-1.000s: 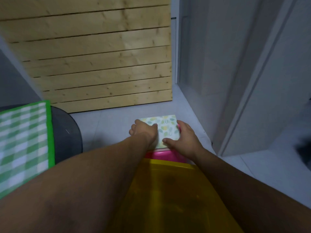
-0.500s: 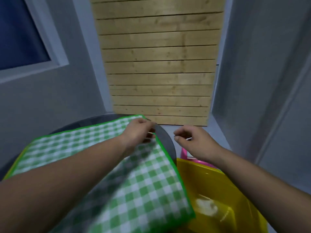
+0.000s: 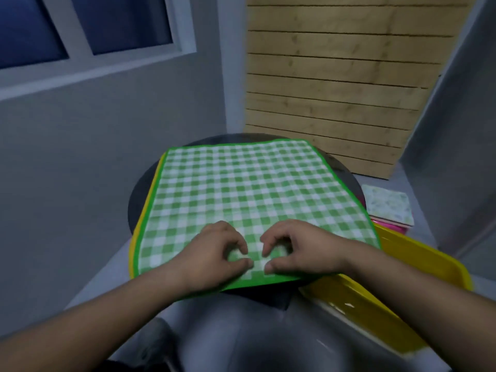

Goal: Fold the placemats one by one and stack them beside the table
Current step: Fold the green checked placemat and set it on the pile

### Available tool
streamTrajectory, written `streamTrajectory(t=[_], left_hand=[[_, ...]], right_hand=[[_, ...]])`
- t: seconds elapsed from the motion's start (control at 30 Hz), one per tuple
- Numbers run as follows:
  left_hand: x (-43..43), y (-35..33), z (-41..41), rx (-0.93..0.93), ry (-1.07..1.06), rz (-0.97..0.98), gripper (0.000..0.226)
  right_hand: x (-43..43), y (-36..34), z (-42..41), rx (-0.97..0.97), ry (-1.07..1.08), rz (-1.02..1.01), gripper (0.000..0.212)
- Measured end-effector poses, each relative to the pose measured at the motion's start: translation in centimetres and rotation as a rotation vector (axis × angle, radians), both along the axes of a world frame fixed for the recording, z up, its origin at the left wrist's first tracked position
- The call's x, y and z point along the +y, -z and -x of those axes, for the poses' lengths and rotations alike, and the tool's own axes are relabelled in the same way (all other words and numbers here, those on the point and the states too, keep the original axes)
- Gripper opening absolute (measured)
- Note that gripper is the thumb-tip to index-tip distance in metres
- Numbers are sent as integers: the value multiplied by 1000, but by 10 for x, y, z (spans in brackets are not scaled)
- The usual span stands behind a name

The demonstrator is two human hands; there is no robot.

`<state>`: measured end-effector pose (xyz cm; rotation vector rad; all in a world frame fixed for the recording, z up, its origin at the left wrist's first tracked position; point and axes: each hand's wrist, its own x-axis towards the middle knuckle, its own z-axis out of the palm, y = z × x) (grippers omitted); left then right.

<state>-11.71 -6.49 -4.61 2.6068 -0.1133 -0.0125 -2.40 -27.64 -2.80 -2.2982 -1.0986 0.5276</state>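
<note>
A green-and-white checked placemat lies flat on the round dark table, on top of a placemat with a yellow border that shows along its left edge. My left hand and my right hand rest side by side on the checked placemat near its front edge, fingers curled and pinching the cloth. A folded placemat with a pale leaf print lies on a pink object to the right of the table.
A yellow plastic container stands at the right, close to the table's front edge. A wooden slatted panel leans against the far wall. A window is at the upper left. Grey walls close in on both sides.
Both hands left the folded leaf-print placemat on the pink object, swung left to the table, and now press on the front of the checked placemat. The view turned left.
</note>
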Motion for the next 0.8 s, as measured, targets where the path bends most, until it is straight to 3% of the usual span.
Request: streamTrajectory(t=[0.3, 0.57, 0.8], left_hand=[[10, 12, 14, 92, 80, 93, 56], [8, 17, 12, 64, 61, 142, 52], [6, 12, 13, 76, 40, 158, 39]], right_hand=[[-10, 29, 7, -88, -63, -7, 33], [-10, 28, 18, -108, -74, -12, 24], [-11, 32, 27, -244, -84, -35, 17]])
